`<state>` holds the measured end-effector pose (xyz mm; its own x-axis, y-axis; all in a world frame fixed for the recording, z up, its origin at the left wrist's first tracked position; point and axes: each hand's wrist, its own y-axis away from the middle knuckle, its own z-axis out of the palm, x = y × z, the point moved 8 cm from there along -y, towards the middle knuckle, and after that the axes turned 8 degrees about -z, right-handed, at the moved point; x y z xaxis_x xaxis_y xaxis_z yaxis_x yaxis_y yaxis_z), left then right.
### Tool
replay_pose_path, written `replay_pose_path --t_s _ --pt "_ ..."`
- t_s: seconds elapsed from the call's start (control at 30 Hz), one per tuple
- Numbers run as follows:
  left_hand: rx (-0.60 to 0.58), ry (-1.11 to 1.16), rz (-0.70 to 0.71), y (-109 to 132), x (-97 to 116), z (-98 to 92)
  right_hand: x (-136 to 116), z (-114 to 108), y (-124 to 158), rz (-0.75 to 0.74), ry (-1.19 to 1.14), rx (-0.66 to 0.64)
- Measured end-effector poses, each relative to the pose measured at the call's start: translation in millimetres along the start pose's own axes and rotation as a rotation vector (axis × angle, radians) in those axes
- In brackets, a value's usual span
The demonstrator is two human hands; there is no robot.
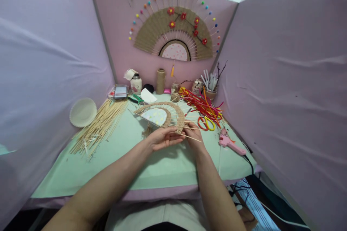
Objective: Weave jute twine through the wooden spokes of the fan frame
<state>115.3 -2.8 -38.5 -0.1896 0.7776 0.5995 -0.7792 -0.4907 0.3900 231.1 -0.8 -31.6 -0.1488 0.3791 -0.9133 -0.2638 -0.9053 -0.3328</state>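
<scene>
A half-round woven fan (180, 117) with thin sticks fanning out of it is held above the table, tilted. Its middle is a pale half-disc with faint yellow spots, bordered by brown twine. My left hand (166, 138) grips the fan's near edge, palm partly turned up and fingers curled under the woven band. My right hand (193, 135) closes on the sticks and twine at the right end; its fingertips are partly hidden behind the weaving. Some loose twine (147, 131) hangs below the fan's left side.
Bamboo sticks (101, 122) and a pale scalloped dish (83, 112) lie left. At right are a pink glue gun (230, 143), scissors (208, 123) and red and orange pipe cleaners (203, 104). Jars and a twine spool (161, 81) stand behind, under a large decorated fan (151, 32) on the wall.
</scene>
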Motion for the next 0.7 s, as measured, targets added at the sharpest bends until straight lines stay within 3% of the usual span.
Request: replay_pose_path --t_s 0.17,0.43,0.7 --pt "0.038 0.018 0.048 1.3 -0.6 -5.4 3.7 -7.0 6.2 0.121 0.018 -0.043" --pt "0.082 0.01 -0.002 -0.5 -8.4 -10.0 2.3 -25.8 30.0 0.152 -0.051 0.129" --pt "0.039 -0.009 -0.042 -2.8 -16.4 -11.0 4.7 -41.4 43.5 0.162 -0.106 0.305"
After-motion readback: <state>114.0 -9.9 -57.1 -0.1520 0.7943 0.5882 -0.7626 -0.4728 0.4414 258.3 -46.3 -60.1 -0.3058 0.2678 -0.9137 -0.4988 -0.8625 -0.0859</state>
